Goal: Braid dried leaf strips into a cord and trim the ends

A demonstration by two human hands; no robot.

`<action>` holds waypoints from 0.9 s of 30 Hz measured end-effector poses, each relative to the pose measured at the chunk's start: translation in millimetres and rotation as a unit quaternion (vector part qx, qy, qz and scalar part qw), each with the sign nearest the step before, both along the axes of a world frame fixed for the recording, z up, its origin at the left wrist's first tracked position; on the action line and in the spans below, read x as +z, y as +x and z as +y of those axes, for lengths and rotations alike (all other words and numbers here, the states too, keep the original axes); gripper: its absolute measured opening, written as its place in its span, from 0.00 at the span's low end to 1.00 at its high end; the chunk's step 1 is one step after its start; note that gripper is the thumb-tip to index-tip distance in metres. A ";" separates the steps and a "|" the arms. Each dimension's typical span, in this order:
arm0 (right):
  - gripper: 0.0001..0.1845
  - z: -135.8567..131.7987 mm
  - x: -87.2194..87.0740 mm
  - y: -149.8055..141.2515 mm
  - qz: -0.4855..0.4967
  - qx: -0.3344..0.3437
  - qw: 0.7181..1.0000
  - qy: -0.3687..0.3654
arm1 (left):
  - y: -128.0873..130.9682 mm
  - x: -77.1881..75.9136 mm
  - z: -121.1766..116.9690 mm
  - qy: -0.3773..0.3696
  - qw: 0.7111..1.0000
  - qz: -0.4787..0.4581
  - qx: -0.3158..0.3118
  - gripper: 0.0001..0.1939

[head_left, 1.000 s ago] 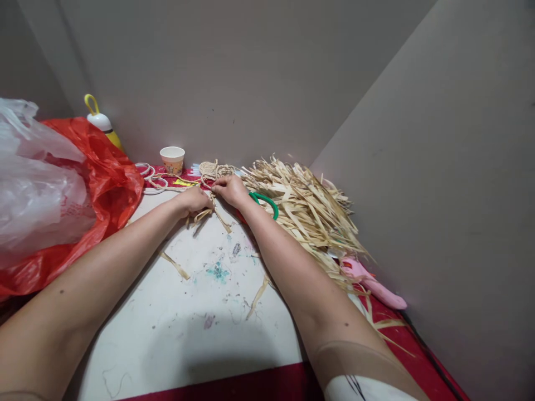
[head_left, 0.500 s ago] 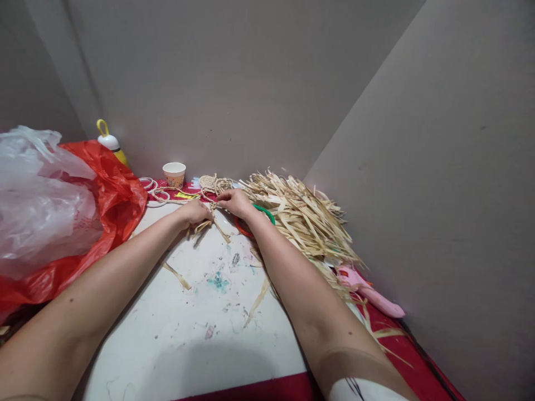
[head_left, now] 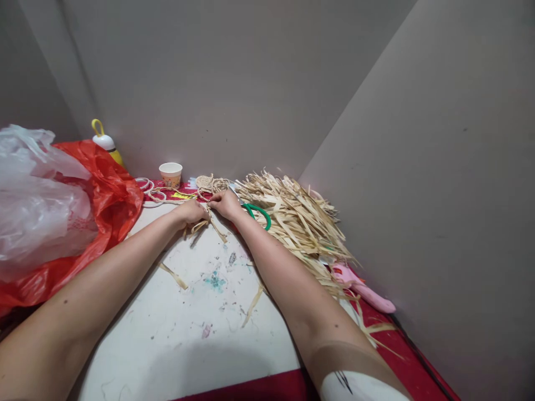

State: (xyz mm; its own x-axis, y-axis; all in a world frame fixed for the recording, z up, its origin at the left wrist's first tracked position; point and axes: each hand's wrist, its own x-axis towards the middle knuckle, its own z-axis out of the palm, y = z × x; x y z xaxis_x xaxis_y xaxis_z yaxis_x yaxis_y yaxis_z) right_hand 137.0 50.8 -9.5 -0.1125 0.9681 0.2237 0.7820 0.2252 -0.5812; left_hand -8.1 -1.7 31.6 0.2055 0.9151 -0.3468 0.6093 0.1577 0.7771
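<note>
My left hand (head_left: 193,213) is closed on dry straw strips (head_left: 218,231), whose loose ends hang out below the fingers. Close beside it, my right hand (head_left: 225,204) pinches the same straw with thumb and fingertips. A twisted straw cord (head_left: 167,197) runs left from between the hands across the far edge of the table. Behind my right hand lie a coiled straw disc (head_left: 204,182) and a loose bundle of cord. Scissors with a green handle (head_left: 261,214) lie just right of my right wrist, partly hidden by it.
A big heap of straw (head_left: 292,214) and a pink glue gun (head_left: 363,288) lie on the right. Farther left are a paper cup (head_left: 170,175), white rings (head_left: 146,184), a yellow bottle (head_left: 104,142) and plastic bags (head_left: 108,195). Grey walls (head_left: 251,83) close off the back and right.
My right hand has shifted slightly left and nearer my left hand's straw, uncovering more of the green scissors handle. The whole view has drifted a little.
</note>
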 end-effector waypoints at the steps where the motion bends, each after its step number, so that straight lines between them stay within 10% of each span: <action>1: 0.07 -0.1 0.1 -0.4 0.002 -0.010 1.000 -0.005 | 0.1 0.0 0.2 0.002 1.000 0.003 0.000 0.06; 27: 0.09 -9.7 5.0 -7.3 -0.024 -0.041 0.999 -0.025 | -2.6 -3.2 2.5 -0.008 1.000 0.013 -0.007 0.09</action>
